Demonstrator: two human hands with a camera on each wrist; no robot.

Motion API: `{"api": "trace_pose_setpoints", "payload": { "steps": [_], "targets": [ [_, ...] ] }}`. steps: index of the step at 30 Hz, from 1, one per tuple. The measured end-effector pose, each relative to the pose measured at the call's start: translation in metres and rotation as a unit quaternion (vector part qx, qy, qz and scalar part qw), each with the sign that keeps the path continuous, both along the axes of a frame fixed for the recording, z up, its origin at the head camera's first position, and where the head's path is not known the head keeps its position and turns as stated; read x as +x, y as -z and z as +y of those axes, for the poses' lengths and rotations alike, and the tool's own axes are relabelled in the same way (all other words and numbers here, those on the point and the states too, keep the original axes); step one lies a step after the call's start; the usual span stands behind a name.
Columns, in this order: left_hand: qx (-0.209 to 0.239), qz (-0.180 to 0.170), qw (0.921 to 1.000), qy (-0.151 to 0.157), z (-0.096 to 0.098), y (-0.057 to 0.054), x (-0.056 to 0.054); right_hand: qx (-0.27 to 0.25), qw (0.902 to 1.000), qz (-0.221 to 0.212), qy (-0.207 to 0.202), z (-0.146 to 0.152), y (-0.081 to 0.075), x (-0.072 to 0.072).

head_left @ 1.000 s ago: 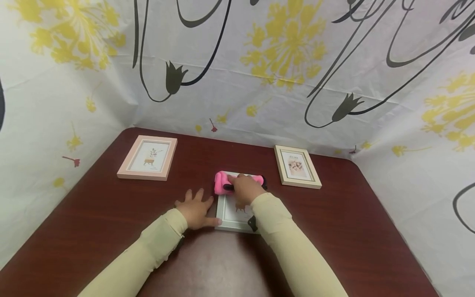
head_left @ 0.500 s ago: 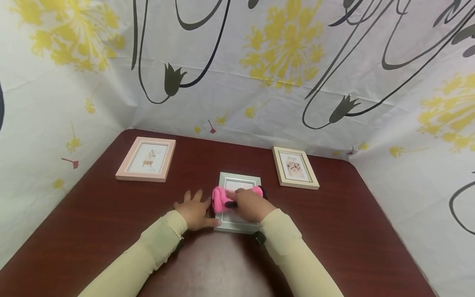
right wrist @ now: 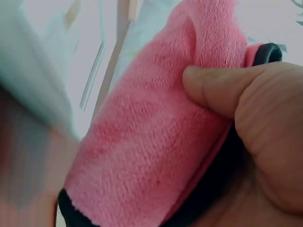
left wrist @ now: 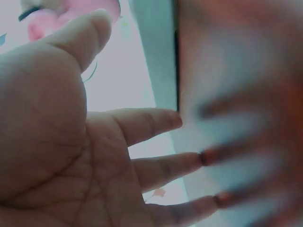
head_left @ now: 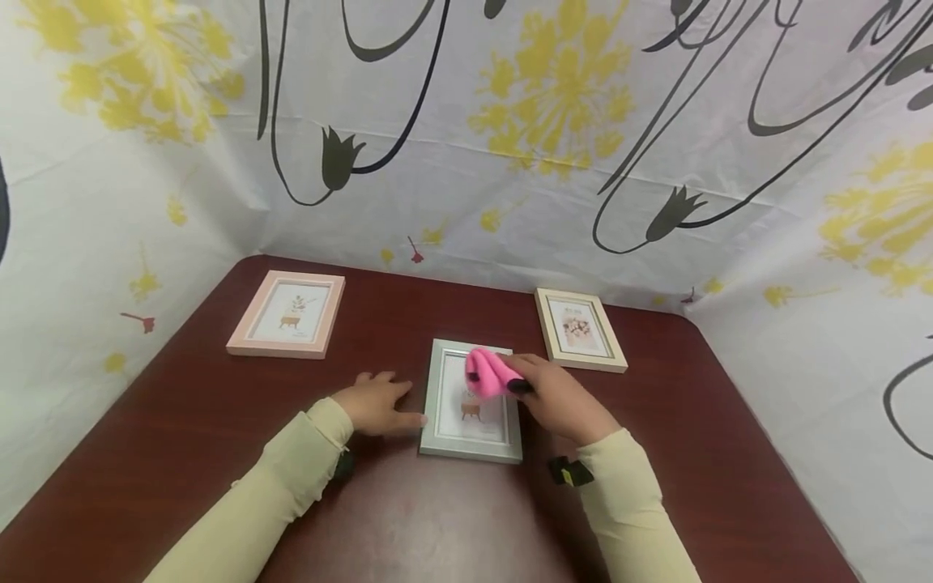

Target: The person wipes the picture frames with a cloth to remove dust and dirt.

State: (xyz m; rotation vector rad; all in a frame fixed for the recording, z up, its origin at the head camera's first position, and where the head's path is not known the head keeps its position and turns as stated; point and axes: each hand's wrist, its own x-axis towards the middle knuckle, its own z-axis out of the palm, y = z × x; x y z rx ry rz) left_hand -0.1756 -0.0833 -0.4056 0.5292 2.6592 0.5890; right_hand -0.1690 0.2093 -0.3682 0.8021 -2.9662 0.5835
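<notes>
My right hand (head_left: 564,401) holds a folded pink cloth (head_left: 483,372) with black edging, raised over a pale grey-green picture frame (head_left: 470,450). In the right wrist view the thumb presses into the plush side of the cloth (right wrist: 137,137); the other fingers are hidden behind it. The frame lies flat, its picture of a small plant stand partly covered by the cloth. At the frame's left edge is my left hand (head_left: 373,405), thumb tip close to the rim. Its fingers are spread and hold nothing in the left wrist view.
A pink picture frame (head_left: 244,316) lies at the back left of the dark red table (head_left: 408,518). At the back right is a cream picture frame (head_left: 618,344). White cloth walls (head_left: 437,202) with printed flowers enclose the table's sides and back.
The cloth moved down over the frame, then my right hand lifted it and drew back to the right, uncovering more of the picture. My left hand slid slightly left.
</notes>
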Motion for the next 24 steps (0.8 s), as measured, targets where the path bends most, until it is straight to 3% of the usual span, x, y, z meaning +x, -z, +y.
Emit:
{"api": "trace_pose_setpoints", "payload": {
  "steps": [3,9,13,18,24],
  "targets": [
    [0.009,-0.011,0.9999,0.005,0.001,0.0,-0.009,0.014,0.9995,-0.001,0.029,0.013,0.009,0.0],
    [0.023,-0.026,0.9994,0.003,0.013,0.005,-0.03,0.04,0.9964,-0.045,0.06,0.023,0.03,-0.003],
    [0.001,-0.018,0.9998,-0.002,0.019,0.009,-0.041,0.044,0.9944,-0.062,0.074,0.023,0.033,-0.005],
    [-0.03,-0.003,0.9995,-0.009,0.02,0.014,-0.047,0.05,0.9939,-0.061,0.077,0.023,0.031,-0.009],
    [-0.029,-0.003,0.9995,-0.014,0.016,0.015,-0.045,0.036,0.9976,-0.018,0.057,0.014,0.026,-0.008]
  ]
}}
